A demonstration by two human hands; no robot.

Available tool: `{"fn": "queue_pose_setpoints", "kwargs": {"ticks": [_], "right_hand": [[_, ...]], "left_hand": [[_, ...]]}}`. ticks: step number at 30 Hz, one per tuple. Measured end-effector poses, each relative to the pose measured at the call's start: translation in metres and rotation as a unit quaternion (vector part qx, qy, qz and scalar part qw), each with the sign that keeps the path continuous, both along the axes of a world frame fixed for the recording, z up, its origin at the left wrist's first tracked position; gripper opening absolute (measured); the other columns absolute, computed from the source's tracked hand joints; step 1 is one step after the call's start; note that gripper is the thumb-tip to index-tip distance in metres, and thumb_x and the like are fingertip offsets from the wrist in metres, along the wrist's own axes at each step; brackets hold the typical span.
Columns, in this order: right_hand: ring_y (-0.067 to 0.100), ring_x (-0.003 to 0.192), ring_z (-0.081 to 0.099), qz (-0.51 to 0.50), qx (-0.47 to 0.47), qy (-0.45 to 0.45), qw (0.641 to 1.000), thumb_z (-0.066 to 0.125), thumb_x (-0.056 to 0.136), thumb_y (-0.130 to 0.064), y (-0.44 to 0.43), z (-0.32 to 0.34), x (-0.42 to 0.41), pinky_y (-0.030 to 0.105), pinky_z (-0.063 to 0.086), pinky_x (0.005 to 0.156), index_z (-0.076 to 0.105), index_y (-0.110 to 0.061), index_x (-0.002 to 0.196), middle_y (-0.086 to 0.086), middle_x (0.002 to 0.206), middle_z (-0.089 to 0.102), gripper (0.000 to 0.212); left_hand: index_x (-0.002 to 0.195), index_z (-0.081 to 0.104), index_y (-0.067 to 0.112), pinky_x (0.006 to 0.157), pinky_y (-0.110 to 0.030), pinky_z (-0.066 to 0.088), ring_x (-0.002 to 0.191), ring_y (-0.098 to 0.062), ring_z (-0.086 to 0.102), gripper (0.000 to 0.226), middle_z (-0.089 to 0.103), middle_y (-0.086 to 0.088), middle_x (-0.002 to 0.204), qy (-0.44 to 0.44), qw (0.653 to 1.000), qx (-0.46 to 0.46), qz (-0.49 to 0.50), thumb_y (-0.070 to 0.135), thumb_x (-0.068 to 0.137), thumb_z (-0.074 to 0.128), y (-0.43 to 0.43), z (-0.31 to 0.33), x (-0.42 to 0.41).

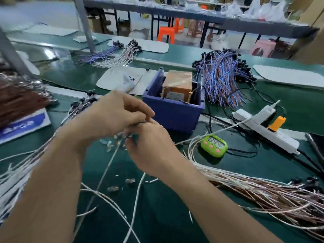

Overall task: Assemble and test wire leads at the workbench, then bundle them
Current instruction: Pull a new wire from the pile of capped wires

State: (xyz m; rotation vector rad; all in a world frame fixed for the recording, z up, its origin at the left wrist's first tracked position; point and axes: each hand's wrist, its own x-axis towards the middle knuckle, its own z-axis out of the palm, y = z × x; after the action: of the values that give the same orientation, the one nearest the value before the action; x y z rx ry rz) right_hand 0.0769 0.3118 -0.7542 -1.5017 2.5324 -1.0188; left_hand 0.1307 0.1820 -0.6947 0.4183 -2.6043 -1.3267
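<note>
My left hand point(112, 116) and my right hand point(150, 148) meet above the green bench mat point(175, 216), fingers curled together around a thin wire lead point(108, 165) that hangs down from them. A short dark wire end shows between the fingertips. Which hand pinches which part is blurred. A long bundle of white and brown leads point(263, 190) lies to the right of my right forearm. More white leads point(15, 178) spread under my left forearm. Small clear connectors point(130, 181) lie scattered on the mat below my hands.
A blue bin point(172, 109) holding an orange-taped box stands just behind my hands. A green timer point(214, 145) and a white power strip point(268, 130) sit right. Blue and orange leads point(222, 79) pile up at the back right, brown wires point(19, 100) at the left.
</note>
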Motion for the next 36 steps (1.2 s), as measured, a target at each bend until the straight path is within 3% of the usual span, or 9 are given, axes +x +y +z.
{"fn": "queue_pose_setpoints", "kwargs": {"ticks": [6,8,10,13,19,24,27,31,36], "right_hand": [[0.030,0.140,0.036,0.135,0.106,0.067,0.983,0.054,0.088,-0.008,-0.100,-0.011,0.025,0.042,0.034,0.118,0.047,-0.013,0.147,0.010,0.153,0.045,0.060],[0.029,0.153,0.020,0.138,0.102,0.056,0.984,0.049,0.086,0.001,-0.125,-0.009,0.027,0.040,0.019,0.126,0.029,-0.015,0.159,0.013,0.166,0.025,0.077],[0.029,0.155,0.016,0.134,0.116,0.039,0.983,0.049,0.085,0.003,-0.145,-0.007,0.024,0.039,0.017,0.126,0.021,-0.018,0.161,0.014,0.168,0.019,0.083],[0.035,0.140,0.041,0.143,0.192,0.065,0.969,0.055,0.089,-0.005,-0.163,-0.009,0.023,0.046,0.038,0.114,0.035,-0.017,0.154,0.014,0.152,0.041,0.069],[0.031,0.109,0.059,0.133,0.154,0.084,0.975,0.058,0.088,-0.008,-0.179,-0.009,0.016,0.047,0.053,0.093,0.062,-0.017,0.123,0.008,0.116,0.061,0.036],[0.032,0.126,0.048,0.090,0.141,0.119,0.979,0.043,0.093,-0.003,-0.208,-0.007,-0.005,0.046,0.044,0.106,0.058,-0.011,0.134,0.013,0.131,0.057,0.045],[0.033,0.118,0.057,0.119,0.186,0.169,0.961,0.048,0.094,-0.009,-0.227,-0.006,-0.007,0.042,0.049,0.095,0.065,-0.013,0.122,0.014,0.121,0.063,0.033],[0.034,0.102,0.066,0.127,0.228,0.168,0.951,0.052,0.090,-0.006,-0.241,0.008,-0.014,0.036,0.048,0.075,0.068,-0.012,0.099,0.014,0.108,0.069,0.019],[0.035,0.120,0.053,0.132,0.287,0.198,0.928,0.057,0.090,-0.016,-0.249,0.017,-0.010,0.044,0.045,0.095,0.060,-0.011,0.124,0.014,0.127,0.054,0.034]], "left_hand": [[0.080,0.071,0.053,0.072,-0.025,0.044,0.084,-0.004,0.063,0.026,0.070,0.024,0.089,-0.135,0.939,-0.214,0.233,0.029,0.089,0.072,-0.084,-0.020,0.071],[0.111,0.072,0.048,0.087,-0.032,0.047,0.107,-0.014,0.064,0.028,0.070,0.013,0.120,-0.112,0.927,-0.229,0.275,0.034,0.087,0.074,-0.106,-0.036,0.092],[0.144,0.056,0.031,0.112,-0.040,0.041,0.136,-0.021,0.051,0.061,0.054,0.002,0.149,-0.117,0.921,-0.243,0.282,0.037,0.086,0.076,-0.123,-0.053,0.102],[0.161,0.029,0.018,0.127,-0.038,0.018,0.154,-0.022,0.025,0.083,0.029,-0.008,0.167,-0.156,0.928,-0.227,0.252,0.040,0.093,0.071,-0.130,-0.079,0.098],[0.151,0.044,0.029,0.108,-0.045,0.044,0.124,-0.023,0.059,0.057,0.062,-0.001,0.141,-0.095,0.950,-0.168,0.246,0.057,0.101,0.047,-0.124,-0.114,0.094],[0.160,0.032,0.028,0.120,-0.046,0.031,0.141,-0.032,0.044,0.063,0.050,-0.005,0.155,-0.121,0.939,-0.189,0.262,0.057,0.105,0.037,-0.125,-0.123,0.091],[0.160,0.032,0.026,0.119,-0.044,0.029,0.141,-0.031,0.044,0.062,0.049,-0.004,0.156,-0.109,0.938,-0.194,0.267,0.056,0.106,0.035,-0.125,-0.124,0.092],[0.151,0.046,0.027,0.089,-0.041,0.046,0.111,-0.030,0.062,0.053,0.069,-0.005,0.126,-0.069,0.935,-0.206,0.280,0.052,0.104,0.043,-0.124,-0.123,0.094],[0.147,0.043,0.029,0.087,-0.042,0.050,0.101,-0.026,0.063,0.058,0.070,-0.003,0.114,-0.049,0.922,-0.213,0.320,0.049,0.095,0.058,-0.120,-0.121,0.092]]}}
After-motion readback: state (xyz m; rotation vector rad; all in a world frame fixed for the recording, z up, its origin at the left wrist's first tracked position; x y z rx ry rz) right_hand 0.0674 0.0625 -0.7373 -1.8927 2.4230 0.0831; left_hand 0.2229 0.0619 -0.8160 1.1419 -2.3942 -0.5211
